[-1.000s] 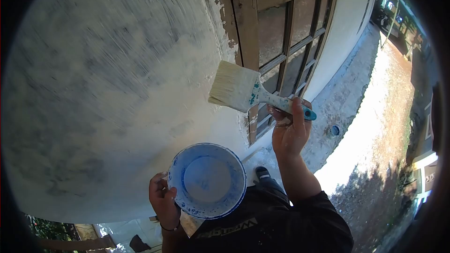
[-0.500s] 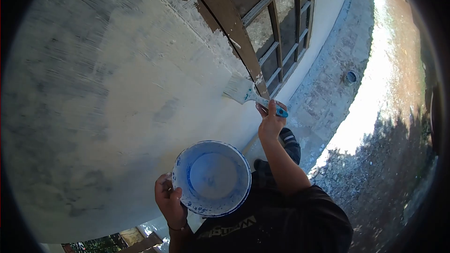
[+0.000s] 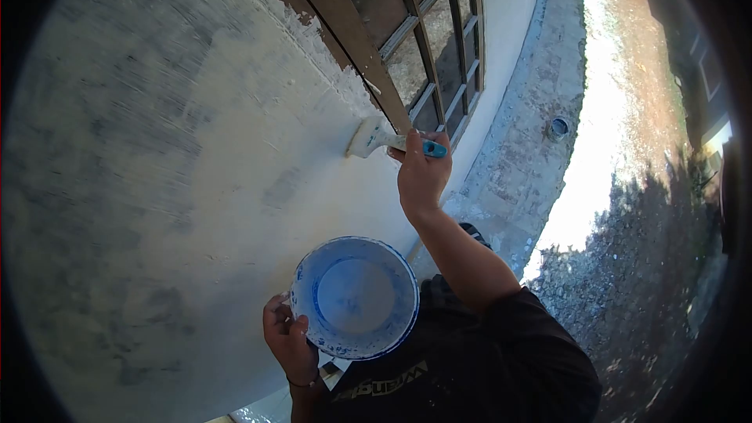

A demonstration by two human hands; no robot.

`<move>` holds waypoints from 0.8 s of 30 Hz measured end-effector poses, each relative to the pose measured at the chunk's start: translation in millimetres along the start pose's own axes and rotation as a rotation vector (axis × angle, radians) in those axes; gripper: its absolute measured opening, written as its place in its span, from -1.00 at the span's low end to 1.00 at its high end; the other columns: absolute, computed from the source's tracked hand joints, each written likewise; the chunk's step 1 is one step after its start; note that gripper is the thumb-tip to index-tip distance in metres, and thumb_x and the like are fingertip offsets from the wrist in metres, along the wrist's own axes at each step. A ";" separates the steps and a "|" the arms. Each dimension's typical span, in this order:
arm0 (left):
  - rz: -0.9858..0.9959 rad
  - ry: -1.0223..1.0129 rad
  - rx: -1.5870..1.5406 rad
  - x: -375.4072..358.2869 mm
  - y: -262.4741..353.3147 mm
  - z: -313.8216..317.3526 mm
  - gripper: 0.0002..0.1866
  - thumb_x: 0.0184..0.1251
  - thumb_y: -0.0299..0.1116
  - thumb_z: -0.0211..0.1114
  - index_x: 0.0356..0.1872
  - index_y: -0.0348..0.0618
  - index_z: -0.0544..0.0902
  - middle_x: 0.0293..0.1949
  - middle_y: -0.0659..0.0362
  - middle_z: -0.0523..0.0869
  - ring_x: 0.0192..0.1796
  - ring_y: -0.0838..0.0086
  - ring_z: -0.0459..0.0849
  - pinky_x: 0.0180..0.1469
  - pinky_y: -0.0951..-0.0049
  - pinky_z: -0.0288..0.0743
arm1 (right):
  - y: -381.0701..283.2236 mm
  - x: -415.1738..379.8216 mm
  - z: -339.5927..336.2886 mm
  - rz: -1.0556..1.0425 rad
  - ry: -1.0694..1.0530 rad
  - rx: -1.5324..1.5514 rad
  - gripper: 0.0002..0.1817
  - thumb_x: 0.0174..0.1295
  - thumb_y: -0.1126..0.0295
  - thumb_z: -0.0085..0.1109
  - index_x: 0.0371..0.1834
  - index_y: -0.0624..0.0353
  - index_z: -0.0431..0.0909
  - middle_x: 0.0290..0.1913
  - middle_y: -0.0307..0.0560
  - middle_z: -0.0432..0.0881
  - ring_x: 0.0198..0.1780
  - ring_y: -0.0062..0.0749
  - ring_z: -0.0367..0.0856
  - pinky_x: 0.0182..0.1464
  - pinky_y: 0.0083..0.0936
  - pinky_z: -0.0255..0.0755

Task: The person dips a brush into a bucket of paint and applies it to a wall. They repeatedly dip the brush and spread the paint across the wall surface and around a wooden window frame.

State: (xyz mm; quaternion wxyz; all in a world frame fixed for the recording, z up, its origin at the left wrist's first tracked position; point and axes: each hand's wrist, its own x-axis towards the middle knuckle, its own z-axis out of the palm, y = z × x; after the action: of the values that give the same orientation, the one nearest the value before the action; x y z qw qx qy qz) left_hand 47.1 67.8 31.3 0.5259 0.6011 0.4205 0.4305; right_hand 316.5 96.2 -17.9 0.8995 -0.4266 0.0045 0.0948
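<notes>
A wide paintbrush [image 3: 376, 136] with a blue-tipped handle is gripped by my right hand [image 3: 424, 172]. Its white-coated bristles press against the wall [image 3: 235, 157], close beside the brown window frame [image 3: 345, 27]. Streaky white paint covers the wall, with grey patches showing through. Low in front of my body, my left hand [image 3: 291, 338] grips the rim of a blue bucket [image 3: 301, 282], thumb over the edge. Pale white paint [image 3: 356, 295] lies in the bottom, and splashes mark the bucket's inner side.
Panes of the window [image 3: 439, 27] sit right of the brown frame, which has white paint along its edge. A concrete walkway [image 3: 517, 141] runs along the wall, with a small round container [image 3: 559, 127] on it. Sunlit ground [image 3: 603, 55] lies farther right.
My right hand has moved left and slightly up in view with the brush, whose bristles now bend against the wall. The bucket stays nearly in place, and the view has shifted somewhat.
</notes>
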 end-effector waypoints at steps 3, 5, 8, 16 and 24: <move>0.008 -0.001 -0.051 -0.4 0.7 -1.1 -0.55 -0.11 -0.65 0.05 -0.05 -0.35 0.37 -0.42 0.22 0.41 -0.35 0.61 0.44 -0.23 0.63 0.35 | -52.2 3.2 38.5 -0.032 -0.087 0.084 -0.82 0.20 0.45 0.03 -0.43 0.30 0.25 -0.41 -0.05 0.43 -0.41 -0.45 0.55 -0.40 -0.51 0.60; 0.019 -0.004 -0.078 -1.5 -0.3 -1.1 -0.55 -0.10 -0.66 0.05 -0.05 -0.35 0.37 -0.42 0.22 0.40 -0.36 0.62 0.44 -0.24 0.64 0.35 | -83.5 2.9 51.0 -0.045 -0.141 0.134 -0.84 0.19 0.47 0.03 -0.40 0.29 0.26 -0.40 -0.02 0.42 -0.36 -0.35 0.57 -0.36 -0.45 0.62; 0.001 0.008 -0.133 -0.5 -6.7 -2.5 -0.56 -0.11 -0.66 0.05 -0.06 -0.34 0.38 -0.43 0.24 0.39 -0.38 0.63 0.43 -0.26 0.65 0.35 | -105.1 5.8 55.4 -0.048 -0.201 0.332 -0.83 0.18 0.48 0.01 -0.33 0.34 0.25 -0.39 0.13 0.48 -0.39 -0.15 0.62 -0.30 -0.38 0.63; 0.079 -0.010 -0.201 0.5 -19.2 -1.7 -0.56 -0.10 -0.63 0.12 -0.06 -0.31 0.39 -0.46 0.28 0.35 -0.43 0.67 0.40 -0.33 0.70 0.32 | -134.4 -11.5 33.7 -0.099 -0.469 0.450 -0.87 0.23 0.44 0.00 -0.33 0.30 0.37 -0.35 0.10 0.55 -0.26 -0.11 0.64 -0.14 -0.27 0.59; 0.147 -0.006 -0.196 0.7 -25.5 -4.4 -0.54 -0.09 -0.64 0.14 -0.04 -0.30 0.37 -0.46 0.29 0.35 -0.48 0.72 0.33 -0.43 0.74 0.23 | -151.4 -23.8 -10.3 -0.203 -0.931 0.204 -0.80 0.21 0.41 0.07 -0.24 0.33 0.36 -0.30 0.18 0.55 -0.30 -0.13 0.65 -0.29 -0.31 0.64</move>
State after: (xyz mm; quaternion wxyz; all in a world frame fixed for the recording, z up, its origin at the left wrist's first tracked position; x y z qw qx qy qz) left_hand 41.7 72.0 6.3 0.5504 0.5772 0.3298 0.5051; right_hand 320.2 -9.2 93.7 0.8478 -0.2466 -0.4308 0.1867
